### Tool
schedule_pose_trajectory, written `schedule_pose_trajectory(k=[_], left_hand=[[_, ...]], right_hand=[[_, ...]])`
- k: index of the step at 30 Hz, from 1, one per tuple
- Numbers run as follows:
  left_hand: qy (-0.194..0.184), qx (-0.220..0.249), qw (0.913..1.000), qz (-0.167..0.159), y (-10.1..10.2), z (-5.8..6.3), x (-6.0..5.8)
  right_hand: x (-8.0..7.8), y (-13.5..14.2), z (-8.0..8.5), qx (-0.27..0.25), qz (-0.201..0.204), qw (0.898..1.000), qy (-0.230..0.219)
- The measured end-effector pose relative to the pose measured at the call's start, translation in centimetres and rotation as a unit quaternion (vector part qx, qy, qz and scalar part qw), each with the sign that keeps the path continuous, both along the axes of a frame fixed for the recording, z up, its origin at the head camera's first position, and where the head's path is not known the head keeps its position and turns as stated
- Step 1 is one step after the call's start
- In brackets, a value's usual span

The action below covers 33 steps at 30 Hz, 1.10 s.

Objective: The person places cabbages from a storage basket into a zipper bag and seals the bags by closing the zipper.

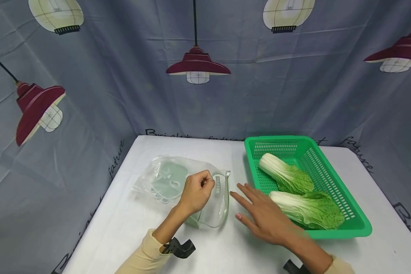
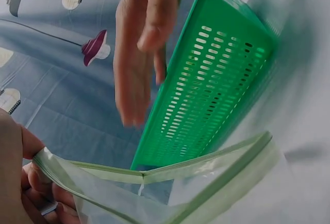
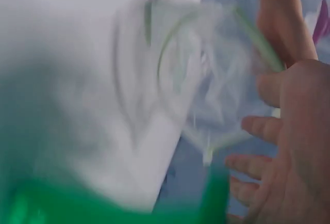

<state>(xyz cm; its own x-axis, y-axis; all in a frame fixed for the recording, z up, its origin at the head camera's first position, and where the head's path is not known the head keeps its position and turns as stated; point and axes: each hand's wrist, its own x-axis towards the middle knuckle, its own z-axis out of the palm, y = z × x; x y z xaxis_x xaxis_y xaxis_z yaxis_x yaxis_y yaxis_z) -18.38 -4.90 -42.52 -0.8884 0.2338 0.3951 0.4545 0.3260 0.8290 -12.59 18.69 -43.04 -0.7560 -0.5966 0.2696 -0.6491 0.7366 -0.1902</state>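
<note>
A clear zip bag (image 1: 172, 177) with a pale green print and a green zip edge lies on the table, its mouth spread toward the right. My left hand (image 1: 196, 191) pinches the bag's rim; in the left wrist view the rim (image 2: 227, 182) gapes wide. My right hand (image 1: 265, 215) hovers between the bag and the basket, fingers spread, holding nothing. Two napa cabbages, one farther back (image 1: 285, 173) and one nearer (image 1: 308, 210), lie in the green basket (image 1: 332, 179) beside that hand.
A white table (image 1: 120, 213) carries everything. Behind it hangs a grey-blue curtain (image 1: 205, 106) printed with lamps. The basket's near wall (image 1: 339, 233) rises by the right forearm. Black wrist mounts, such as the left one (image 1: 180, 248), sit below the hands.
</note>
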Motion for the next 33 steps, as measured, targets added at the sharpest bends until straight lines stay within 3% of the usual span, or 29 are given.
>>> schedule_pose_trajectory(k=[4, 8, 19, 22, 27, 33], left_hand=[[-0.007, 0.003, 1.0000, -0.001, 0.1, -0.1, -0.1], [-0.009, 0.008, 0.9999, 0.005, 0.1, -0.1, -0.2], [-0.019, 0.015, 0.9997, -0.001, 0.4, -0.2, -0.2], [-0.020, 0.013, 0.9997, 0.001, 0.5, -0.3, -0.2], [-0.021, 0.017, 0.9996, 0.002, 0.4, -0.2, -0.3], [-0.024, 0.023, 0.9995, 0.003, 0.1, -0.2, -0.4]], right_hand=[[-0.4, 4.1, 1.3, -0.010, -0.020, 1.000, 0.006], [-0.9, 7.5, 2.2, 0.016, -0.051, 0.999, -0.010], [-1.4, 13.7, 1.3, 0.114, -0.120, 0.983, -0.084], [-1.6, 14.5, 0.8, 0.117, -0.119, 0.979, -0.116], [-2.3, 15.3, 0.4, 0.068, -0.078, 0.980, -0.169], [-2.4, 15.2, 1.0, 0.050, -0.056, 0.986, -0.151]])
